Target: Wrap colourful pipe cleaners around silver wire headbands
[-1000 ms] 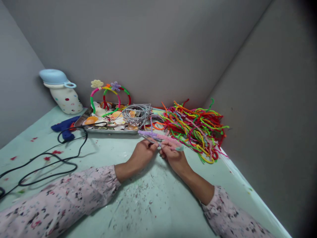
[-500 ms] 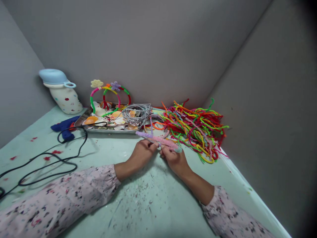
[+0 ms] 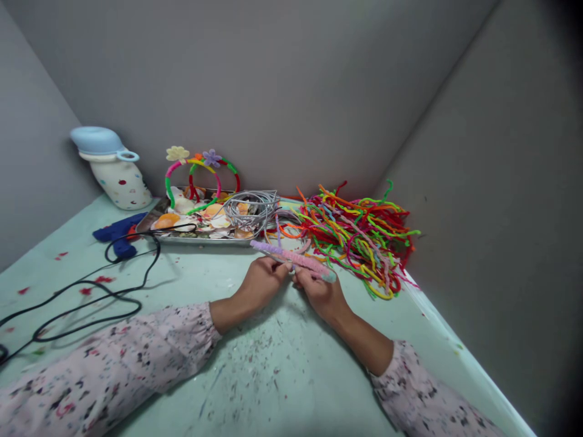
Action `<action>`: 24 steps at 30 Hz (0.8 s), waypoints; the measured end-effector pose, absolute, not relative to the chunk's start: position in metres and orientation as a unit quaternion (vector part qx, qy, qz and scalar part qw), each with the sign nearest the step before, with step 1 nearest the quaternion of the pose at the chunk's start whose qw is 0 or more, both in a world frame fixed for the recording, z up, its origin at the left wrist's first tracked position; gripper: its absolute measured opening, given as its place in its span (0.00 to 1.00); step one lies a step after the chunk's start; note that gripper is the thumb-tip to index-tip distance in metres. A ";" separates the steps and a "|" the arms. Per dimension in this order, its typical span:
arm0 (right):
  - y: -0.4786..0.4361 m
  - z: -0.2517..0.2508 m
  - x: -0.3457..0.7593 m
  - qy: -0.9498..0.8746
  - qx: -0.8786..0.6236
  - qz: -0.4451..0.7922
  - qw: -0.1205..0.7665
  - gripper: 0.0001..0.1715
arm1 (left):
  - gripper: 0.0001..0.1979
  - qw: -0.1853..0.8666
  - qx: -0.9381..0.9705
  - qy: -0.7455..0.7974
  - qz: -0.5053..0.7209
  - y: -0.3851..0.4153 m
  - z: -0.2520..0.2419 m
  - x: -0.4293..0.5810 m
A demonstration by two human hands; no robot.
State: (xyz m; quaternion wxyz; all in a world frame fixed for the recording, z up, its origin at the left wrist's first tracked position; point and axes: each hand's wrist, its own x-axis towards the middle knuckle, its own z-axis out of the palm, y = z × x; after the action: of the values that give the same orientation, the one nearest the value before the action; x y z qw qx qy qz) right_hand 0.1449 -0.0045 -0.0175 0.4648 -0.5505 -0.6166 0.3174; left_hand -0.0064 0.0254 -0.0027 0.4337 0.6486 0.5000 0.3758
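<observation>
A ring wrapped in fuzzy pipe cleaners [image 3: 303, 260], lilac at the left, pink in the middle and pale green at the right end, is held up nearly edge-on. My left hand [image 3: 262, 284] is closed on its near side, thumb and forefinger pinched together. Close beside it, my right hand [image 3: 321, 294] is closed around the ring's right part, its fingertips almost meeting the left ones. A thin lilac pipe cleaner end [image 3: 278, 229] stands up behind the ring. What exactly lies between the fingertips is mostly hidden.
Behind my hands stands a metal tray [image 3: 204, 241] with shells, two colourful flower-topped rings [image 3: 219, 182] and coiled grey wire [image 3: 252, 209]. A pile of pipe cleaners [image 3: 359, 233] lies right. A blue glue gun [image 3: 119, 233] with black cord and a bottle [image 3: 118, 176] are left.
Almost nothing differs. Both hands keep their grip, and the ring's right end has shifted very slightly to the right and down.
</observation>
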 end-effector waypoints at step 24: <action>-0.006 -0.011 0.143 -0.632 -0.557 0.272 0.465 0.07 | 0.10 0.446 0.648 0.503 0.356 0.026 -0.004 -0.007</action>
State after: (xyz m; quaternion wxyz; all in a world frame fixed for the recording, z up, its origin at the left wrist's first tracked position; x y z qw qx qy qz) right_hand 0.1433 -0.0063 -0.0113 0.4649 -0.5571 -0.6323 0.2715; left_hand -0.0068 0.0261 -0.0045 0.4464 0.6483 0.5034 0.3565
